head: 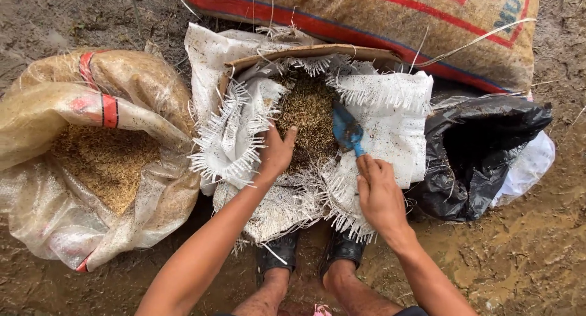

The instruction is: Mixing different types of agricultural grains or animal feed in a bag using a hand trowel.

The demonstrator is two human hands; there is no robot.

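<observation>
A white woven sack with frayed edges stands open in front of me, holding a dark mix of husk and soil. My left hand grips the sack's near left rim, thumb toward the contents. My right hand holds the handle of a small blue trowel, whose blade rests on the mix inside the sack. A strip of brown cardboard lines the sack's far edge.
A translucent sack of pale rice husk lies open at the left. A black plastic bag sits at the right. A large tan sack with red stripes lies behind. My feet in dark sandals stand on muddy ground.
</observation>
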